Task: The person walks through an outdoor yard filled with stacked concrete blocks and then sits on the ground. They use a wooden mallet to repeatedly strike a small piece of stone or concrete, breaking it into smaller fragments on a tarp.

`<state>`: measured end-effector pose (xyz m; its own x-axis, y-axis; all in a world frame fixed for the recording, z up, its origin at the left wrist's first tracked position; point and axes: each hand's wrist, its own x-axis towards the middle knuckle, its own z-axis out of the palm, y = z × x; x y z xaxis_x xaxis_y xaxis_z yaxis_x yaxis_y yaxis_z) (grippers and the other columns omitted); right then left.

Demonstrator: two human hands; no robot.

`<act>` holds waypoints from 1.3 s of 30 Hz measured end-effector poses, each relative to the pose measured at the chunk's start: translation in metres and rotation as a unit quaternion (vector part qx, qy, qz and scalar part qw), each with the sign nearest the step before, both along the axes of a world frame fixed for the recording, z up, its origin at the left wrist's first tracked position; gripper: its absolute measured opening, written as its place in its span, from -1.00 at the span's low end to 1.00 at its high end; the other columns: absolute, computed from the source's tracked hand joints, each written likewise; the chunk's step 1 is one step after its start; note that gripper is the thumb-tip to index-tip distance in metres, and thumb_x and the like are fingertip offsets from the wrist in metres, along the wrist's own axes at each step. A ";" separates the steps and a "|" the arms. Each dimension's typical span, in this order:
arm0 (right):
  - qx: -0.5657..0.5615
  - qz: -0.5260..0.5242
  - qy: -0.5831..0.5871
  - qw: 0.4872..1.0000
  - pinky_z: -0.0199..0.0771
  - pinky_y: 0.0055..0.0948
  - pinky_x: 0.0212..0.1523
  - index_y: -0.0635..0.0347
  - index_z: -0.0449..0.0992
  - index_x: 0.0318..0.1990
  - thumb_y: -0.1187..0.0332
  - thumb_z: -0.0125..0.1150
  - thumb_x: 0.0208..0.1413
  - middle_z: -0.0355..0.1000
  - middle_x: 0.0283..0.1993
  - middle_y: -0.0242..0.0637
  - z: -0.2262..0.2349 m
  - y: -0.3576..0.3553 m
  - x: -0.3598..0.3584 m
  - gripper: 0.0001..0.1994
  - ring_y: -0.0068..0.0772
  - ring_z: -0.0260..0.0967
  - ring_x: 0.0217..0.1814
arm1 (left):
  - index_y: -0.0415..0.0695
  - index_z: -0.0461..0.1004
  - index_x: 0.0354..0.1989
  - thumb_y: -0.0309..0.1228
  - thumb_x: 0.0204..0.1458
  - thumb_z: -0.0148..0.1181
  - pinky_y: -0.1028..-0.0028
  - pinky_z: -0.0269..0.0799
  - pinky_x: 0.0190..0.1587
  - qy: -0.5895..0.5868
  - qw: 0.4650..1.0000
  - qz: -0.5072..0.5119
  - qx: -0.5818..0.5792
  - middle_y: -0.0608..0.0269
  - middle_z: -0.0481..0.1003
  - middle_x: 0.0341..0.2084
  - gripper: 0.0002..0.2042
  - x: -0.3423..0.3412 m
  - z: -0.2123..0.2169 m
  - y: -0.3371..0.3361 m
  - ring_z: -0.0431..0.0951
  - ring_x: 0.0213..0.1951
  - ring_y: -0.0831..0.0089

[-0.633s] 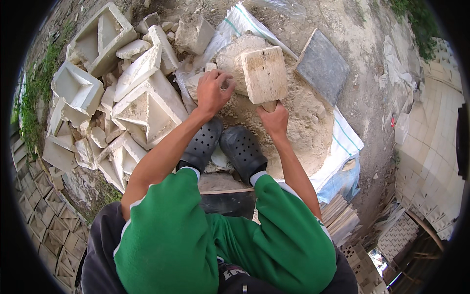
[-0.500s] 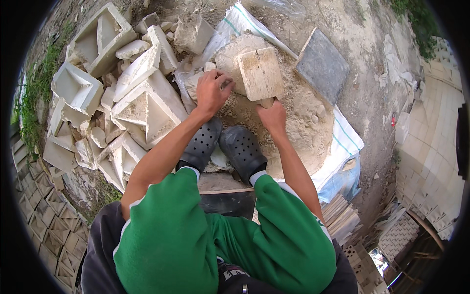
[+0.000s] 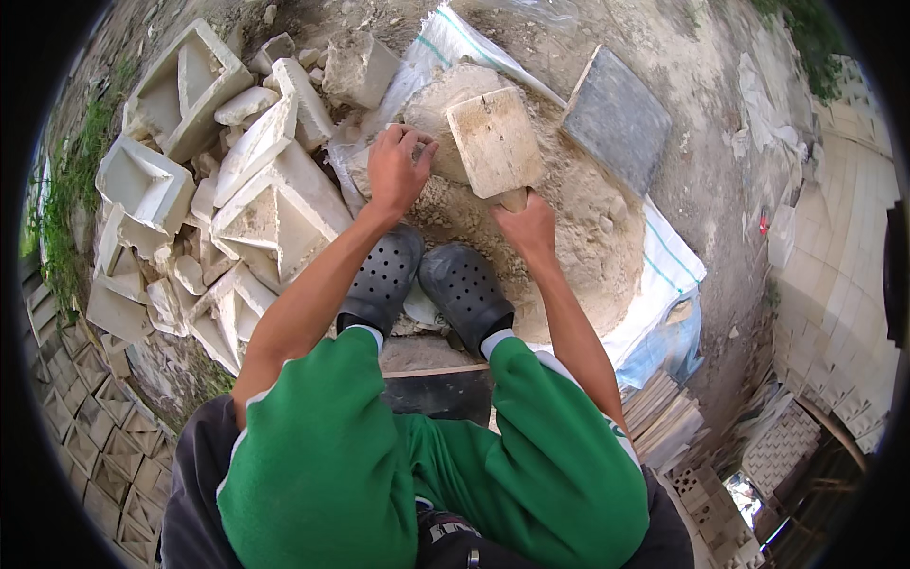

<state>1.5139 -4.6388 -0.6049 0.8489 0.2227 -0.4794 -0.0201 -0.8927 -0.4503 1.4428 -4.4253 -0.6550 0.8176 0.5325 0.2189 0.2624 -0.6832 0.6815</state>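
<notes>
In my right hand [image 3: 528, 228] is the short handle of a wooden mallet [image 3: 495, 142] with a broad, pale, rectangular head. The head is above a rounded, dusty stone block [image 3: 445, 109] and heaped crumbled material [image 3: 578, 247]. My left hand [image 3: 400, 169] is to the left of the mallet head, fingers curled over the block's near left side. A pale chunk [image 3: 358, 169] lies beside that hand; whatever its fingers close on is hidden. The heap rests on a white woven sack [image 3: 668, 256] with green stripes, just beyond my grey clogs [image 3: 464, 289].
Broken cast blocks with triangular hollows [image 3: 275, 228] are piled on the left. A dark square slab [image 3: 618, 121] lies at the heap's far right. Stacked thin tiles [image 3: 661, 417] stand near right, and more pale blocks [image 3: 829, 284] line the right edge.
The view has shifted slightly. My left hand has drawn a little to the left, and the mallet head has moved slightly left and away from me. My right hand keeps its grip.
</notes>
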 end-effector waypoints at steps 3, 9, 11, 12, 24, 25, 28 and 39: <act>0.077 -0.002 -0.047 0.996 0.51 -0.03 -0.10 0.36 0.54 -0.09 0.10 0.36 -0.17 0.55 -0.26 0.19 0.001 -0.005 -0.009 -0.46 0.23 0.51 -0.13 | -0.10 0.60 -0.34 -0.34 0.01 0.34 0.24 0.33 -0.11 -0.005 1.000 -0.004 0.001 0.22 0.49 -0.30 -0.88 0.001 0.000 0.002 0.46 -0.17 0.19; -0.040 0.014 0.009 0.999 0.51 -0.04 -0.11 0.33 0.54 -0.08 0.10 0.36 -0.16 0.55 -0.27 0.16 -0.015 -0.011 -0.005 -0.47 0.24 0.50 -0.15 | -0.11 0.58 -0.33 -0.34 0.04 0.31 0.23 0.33 -0.11 0.007 1.000 -0.008 -0.013 0.18 0.50 -0.33 -0.87 0.004 0.000 -0.001 0.47 -0.20 0.15; 0.010 0.000 -0.003 1.000 0.52 -0.03 -0.10 0.34 0.54 -0.09 0.11 0.34 -0.15 0.55 -0.25 0.19 -0.003 -0.009 -0.008 -0.48 0.25 0.50 -0.14 | -0.12 0.57 -0.32 -0.35 0.05 0.30 0.23 0.33 -0.11 0.010 1.000 -0.015 -0.011 0.17 0.50 -0.34 -0.88 0.005 0.002 0.002 0.47 -0.20 0.14; 0.034 -0.007 -0.010 0.999 0.52 -0.03 -0.09 0.34 0.54 -0.09 0.12 0.34 -0.15 0.54 -0.24 0.20 0.002 -0.009 -0.011 -0.48 0.25 0.50 -0.13 | -0.12 0.56 -0.31 -0.36 0.05 0.29 0.23 0.33 -0.11 0.012 1.000 -0.016 -0.013 0.17 0.51 -0.34 -0.88 0.005 0.003 0.001 0.47 -0.20 0.14; 0.045 -0.032 -0.019 0.998 0.52 0.00 -0.09 0.33 0.53 -0.11 0.14 0.28 -0.17 0.53 -0.24 0.23 -0.009 -0.013 -0.009 -0.51 0.27 0.51 -0.14 | -0.11 0.56 -0.28 -0.39 0.05 0.27 0.23 0.35 -0.11 0.001 0.999 -0.046 -0.006 0.16 0.59 -0.31 -0.89 0.014 0.008 0.004 0.51 -0.20 0.12; 0.035 -0.024 -0.019 0.999 0.52 0.00 -0.09 0.33 0.53 -0.11 0.14 0.28 -0.18 0.53 -0.24 0.23 -0.009 -0.013 -0.009 -0.50 0.27 0.51 -0.14 | -0.11 0.57 -0.28 -0.40 0.05 0.28 0.23 0.35 -0.10 0.004 0.999 -0.047 -0.011 0.16 0.59 -0.30 -0.89 0.014 0.008 0.003 0.51 -0.20 0.12; 0.009 -0.003 -0.015 1.000 0.52 0.00 -0.10 0.32 0.53 -0.10 0.14 0.28 -0.18 0.53 -0.26 0.22 -0.016 -0.014 -0.007 -0.50 0.27 0.51 -0.16 | -0.10 0.58 -0.26 -0.40 0.03 0.28 0.24 0.35 -0.10 0.005 0.999 -0.047 -0.011 0.18 0.60 -0.28 -0.88 0.015 0.006 0.005 0.51 -0.19 0.13; 0.015 -0.025 -0.018 0.999 0.50 -0.05 -0.09 0.36 0.51 -0.08 0.13 0.30 -0.18 0.54 -0.24 0.21 -0.017 -0.017 0.001 -0.47 0.25 0.50 -0.11 | -0.05 0.60 -0.23 -0.40 -0.01 0.30 0.27 0.38 -0.09 -0.019 0.995 -0.093 -0.023 0.23 0.62 -0.32 -0.84 0.031 0.009 0.004 0.54 -0.21 0.22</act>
<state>1.5146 -4.6560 -0.6220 0.8760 0.1937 -0.4418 -0.0468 -0.8773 -0.4776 1.4738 -4.4216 -0.6458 0.8942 0.3834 0.2312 0.1079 -0.6856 0.7199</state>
